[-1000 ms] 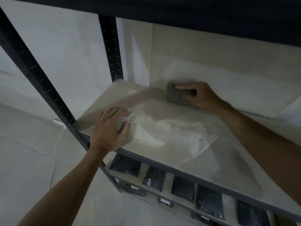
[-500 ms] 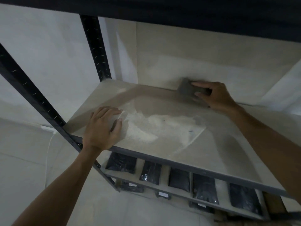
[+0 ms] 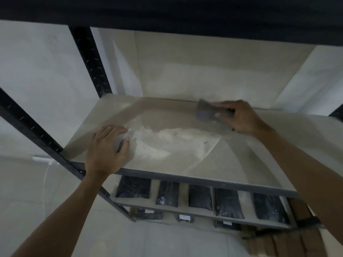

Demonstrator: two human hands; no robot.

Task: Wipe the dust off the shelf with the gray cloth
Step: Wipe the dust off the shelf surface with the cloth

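A: What is seen, taken from the largest thing down?

B: The shelf [image 3: 232, 162] is taken as the landmark. Its pale board is carried by a dark metal frame [image 3: 35, 130], with a dark upper board overhead. On the board, toward its front and left of middle, a broad patch of white dust [image 3: 167, 143] is spread. On the tier below the shelf a row of dark packets [image 3: 199, 198] is laid.

A: And the hands?

B: The left hand [image 3: 106, 151] is laid flat on the shelf's front left corner, fingers straight, nothing grasped; the dust patch is touched at its left edge by the fingertips. The gray cloth [image 3: 208, 113] is held folded at the back of the shelf, just in front of the rear wall, and is gripped by the right hand [image 3: 241, 117] with fingers curled over it (the thumb side is blurred).

A: Which step is judged to be in hand?

B: The wiping itself, it is judged, with the cloth pressed along the shelf's back edge. The area behind the dust looks wiped already; the patch toward the front is not yet cleared.

A: What is called for next?

B: The cloth would have to be drawn forward from the back edge across the patch, flat and under steady pressure, so that dust is gathered and not scattered off the shelf's front lip.
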